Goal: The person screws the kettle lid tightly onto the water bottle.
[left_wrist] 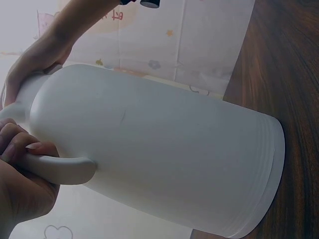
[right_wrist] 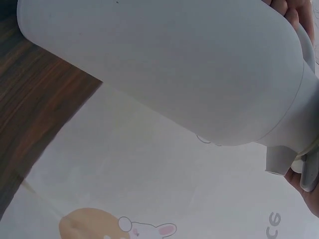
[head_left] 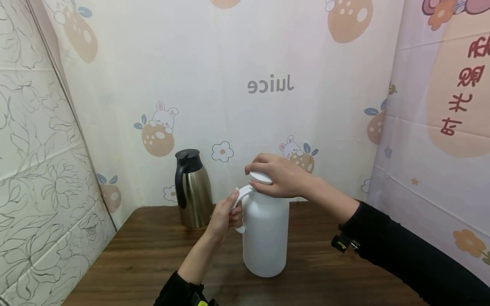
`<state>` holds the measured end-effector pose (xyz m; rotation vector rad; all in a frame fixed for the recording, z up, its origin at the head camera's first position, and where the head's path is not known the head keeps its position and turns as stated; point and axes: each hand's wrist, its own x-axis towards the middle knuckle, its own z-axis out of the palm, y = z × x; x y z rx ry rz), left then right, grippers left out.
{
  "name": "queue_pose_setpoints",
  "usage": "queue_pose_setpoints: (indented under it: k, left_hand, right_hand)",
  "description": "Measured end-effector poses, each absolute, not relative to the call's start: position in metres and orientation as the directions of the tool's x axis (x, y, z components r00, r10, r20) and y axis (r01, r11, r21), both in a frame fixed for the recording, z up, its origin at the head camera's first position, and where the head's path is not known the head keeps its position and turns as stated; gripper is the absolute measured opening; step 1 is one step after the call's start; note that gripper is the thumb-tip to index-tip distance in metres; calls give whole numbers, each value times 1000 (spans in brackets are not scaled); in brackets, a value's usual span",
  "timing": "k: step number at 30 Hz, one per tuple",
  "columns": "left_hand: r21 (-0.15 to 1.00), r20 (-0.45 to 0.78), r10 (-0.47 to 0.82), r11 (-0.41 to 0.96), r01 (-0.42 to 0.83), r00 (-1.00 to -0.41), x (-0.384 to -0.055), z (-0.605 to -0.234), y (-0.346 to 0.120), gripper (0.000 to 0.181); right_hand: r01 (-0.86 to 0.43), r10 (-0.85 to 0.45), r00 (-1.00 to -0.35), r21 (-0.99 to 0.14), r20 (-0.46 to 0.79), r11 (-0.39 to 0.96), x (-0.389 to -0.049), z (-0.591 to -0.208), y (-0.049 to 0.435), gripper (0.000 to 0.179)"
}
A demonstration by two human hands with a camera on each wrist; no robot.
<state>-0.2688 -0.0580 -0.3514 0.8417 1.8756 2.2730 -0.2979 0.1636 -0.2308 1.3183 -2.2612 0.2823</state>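
A white thermos jug (head_left: pixel 265 238) stands upright on the wooden table. My left hand (head_left: pixel 223 214) grips its side handle (head_left: pixel 246 191), fingers wrapped round and thumb up along the top. From above and the right, my right hand (head_left: pixel 283 175) holds the round white lid (head_left: pixel 261 177), with fingers over its far side and the thumb at its near edge. In the right wrist view the lid (right_wrist: pixel 310 172) looks tilted up by the short spout (right_wrist: pixel 280 159). The left wrist view shows the jug's base (left_wrist: pixel 271 174) at the tabletop.
Behind and to the left stands a gold steel thermos jug (head_left: pixel 200 193) with a black top and handle. The dark wooden table (head_left: pixel 153 255) ends at a patterned cloth wall (head_left: pixel 214 114); more cloth hangs at both sides.
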Motion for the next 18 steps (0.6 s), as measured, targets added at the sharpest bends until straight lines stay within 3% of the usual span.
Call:
queue_pose_setpoints:
  k: [18]
  left_hand:
    - [925,367,390,-250,287,-844,-269,-352,-57,58]
  right_hand:
    - [-864,-780,-370,121,505,489,-301,-233,162,29]
